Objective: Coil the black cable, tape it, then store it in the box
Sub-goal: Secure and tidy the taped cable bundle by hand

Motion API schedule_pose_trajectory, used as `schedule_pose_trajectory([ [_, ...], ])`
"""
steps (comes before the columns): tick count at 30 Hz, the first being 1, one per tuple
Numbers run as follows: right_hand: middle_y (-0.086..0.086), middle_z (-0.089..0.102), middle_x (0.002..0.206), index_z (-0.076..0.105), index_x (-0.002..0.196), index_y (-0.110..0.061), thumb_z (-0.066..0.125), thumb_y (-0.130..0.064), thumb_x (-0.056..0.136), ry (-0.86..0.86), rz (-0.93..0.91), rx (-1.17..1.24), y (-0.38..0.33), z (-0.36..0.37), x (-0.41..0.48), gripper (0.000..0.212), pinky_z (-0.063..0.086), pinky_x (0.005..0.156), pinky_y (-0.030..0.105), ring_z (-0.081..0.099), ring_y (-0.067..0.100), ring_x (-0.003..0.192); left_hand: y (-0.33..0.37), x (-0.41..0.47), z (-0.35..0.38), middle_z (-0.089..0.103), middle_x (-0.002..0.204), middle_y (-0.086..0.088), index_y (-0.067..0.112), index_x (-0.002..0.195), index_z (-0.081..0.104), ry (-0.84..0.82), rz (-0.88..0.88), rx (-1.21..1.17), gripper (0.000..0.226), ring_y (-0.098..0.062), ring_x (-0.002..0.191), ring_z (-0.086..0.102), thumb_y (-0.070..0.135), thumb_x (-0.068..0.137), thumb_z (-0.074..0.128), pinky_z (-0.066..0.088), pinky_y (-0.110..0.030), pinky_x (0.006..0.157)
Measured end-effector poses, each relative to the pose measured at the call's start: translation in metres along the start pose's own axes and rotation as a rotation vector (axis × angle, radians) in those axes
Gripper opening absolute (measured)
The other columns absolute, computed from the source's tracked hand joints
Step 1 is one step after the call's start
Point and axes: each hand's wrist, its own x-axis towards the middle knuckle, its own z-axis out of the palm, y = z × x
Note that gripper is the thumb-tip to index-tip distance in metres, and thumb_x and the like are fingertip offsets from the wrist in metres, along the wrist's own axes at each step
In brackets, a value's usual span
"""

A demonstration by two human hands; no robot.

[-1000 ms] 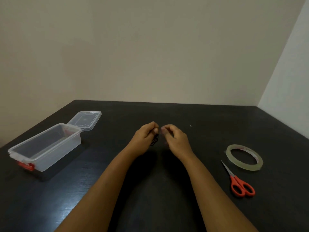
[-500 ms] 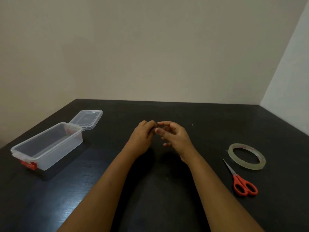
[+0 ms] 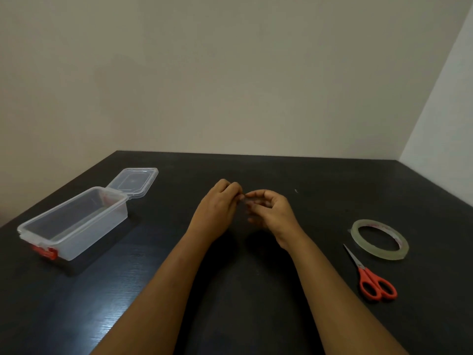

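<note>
I see both hands meeting above the middle of the dark tabletop (image 3: 256, 303), a little toward its far edge. The left hand (image 3: 217, 206) is curled, its fingers bent inward and its fingertips pressed together at the place where the two hands touch. The right hand (image 3: 271, 211) is also curled, with thumb and forefinger pinched toward the left hand and the other fingers bent below. Something small is held between the two hands, but it is blurred and mostly hidden by the fingers, so I cannot tell if it is the black cable or a piece of tape; the cable itself I cannot make out anywhere else on the tabletop. Near the left edge stands the clear plastic box (image 3: 74, 226), its long side running toward the far edge, with a red latch (image 3: 45, 252) on its near end. Its lid (image 3: 134, 181) is open and lies back flat behind the far end. Near the right edge lies the roll of clear tape (image 3: 378, 239), flat on the surface. Just beside it, on the near side, are the scissors (image 3: 371, 278) with orange handles, closed, blades pointing toward the far edge.
</note>
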Motion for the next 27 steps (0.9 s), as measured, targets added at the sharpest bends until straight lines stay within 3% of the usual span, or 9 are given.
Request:
schedule_pose_trajectory([
  [6, -0.002, 0.068, 0.094, 0.07, 0.095, -0.019, 0.063, -0.015, 0.09, 0.059, -0.092, -0.203, 0.001, -0.005, 0.002, 0.01, 0.059, 0.075, 0.03, 0.065, 0.012, 0.091, -0.001, 0.002, 0.002, 0.046, 0.095, 0.006, 0.022, 0.095, 0.051, -0.099, -0.052, -0.104, 0.006, -0.008, 0.078, 0.046, 0.022, 0.096, 0.045, 0.04, -0.02, 0.071],
  [10, -0.005, 0.067, 0.091, 0.069, 0.092, -0.021, 0.063, -0.017, 0.09, 0.086, -0.135, -0.235, 0.001, -0.004, 0.002, 0.007, 0.058, 0.071, 0.027, 0.064, 0.011, 0.087, 0.0, 0.003, 0.003, 0.055, 0.089, -0.001, 0.018, 0.091, 0.054, -0.155, -0.214, -0.435, 0.012, -0.013, 0.079, 0.053, 0.021, 0.097, 0.044, 0.046, -0.026, 0.069],
  [14, -0.002, 0.065, 0.093, 0.065, 0.089, -0.021, 0.059, -0.018, 0.093, 0.111, -0.178, -0.216, 0.001, -0.004, 0.003, 0.008, 0.057, 0.067, 0.025, 0.063, 0.012, 0.088, 0.005, 0.002, 0.002, 0.058, 0.1, -0.001, 0.017, 0.099, 0.056, -0.18, -0.374, -0.682, 0.014, -0.017, 0.091, 0.057, 0.021, 0.098, 0.042, 0.051, -0.029, 0.077],
  [20, 0.003, 0.062, 0.105, 0.065, 0.089, -0.02, 0.06, -0.019, 0.092, 0.034, -0.236, -0.25, 0.003, -0.005, 0.005, 0.006, 0.058, 0.079, 0.03, 0.064, 0.014, 0.096, 0.01, 0.003, 0.001, 0.054, 0.101, 0.0, 0.017, 0.105, 0.052, -0.173, -0.493, -0.92, 0.014, -0.017, 0.09, 0.055, 0.013, 0.098, 0.041, 0.051, -0.038, 0.084],
  [24, -0.005, 0.056, 0.104, 0.066, 0.086, -0.016, 0.068, -0.018, 0.087, -0.002, -0.326, -0.498, 0.003, -0.001, 0.004, 0.002, 0.05, 0.078, 0.011, 0.061, 0.004, 0.092, 0.01, 0.002, 0.002, 0.054, 0.097, -0.004, 0.016, 0.102, 0.051, -0.164, -0.468, -0.963, 0.012, -0.02, 0.084, 0.054, 0.013, 0.099, 0.04, 0.051, -0.035, 0.077],
  [27, -0.003, 0.062, 0.094, 0.065, 0.083, -0.016, 0.07, -0.018, 0.085, 0.094, -0.379, -0.565, 0.005, -0.001, 0.005, 0.005, 0.05, 0.071, 0.01, 0.063, 0.002, 0.083, 0.013, 0.002, 0.003, 0.053, 0.096, -0.004, 0.016, 0.101, 0.048, -0.172, -0.442, -0.956, 0.01, -0.018, 0.082, 0.053, 0.013, 0.1, 0.039, 0.051, -0.032, 0.073],
])
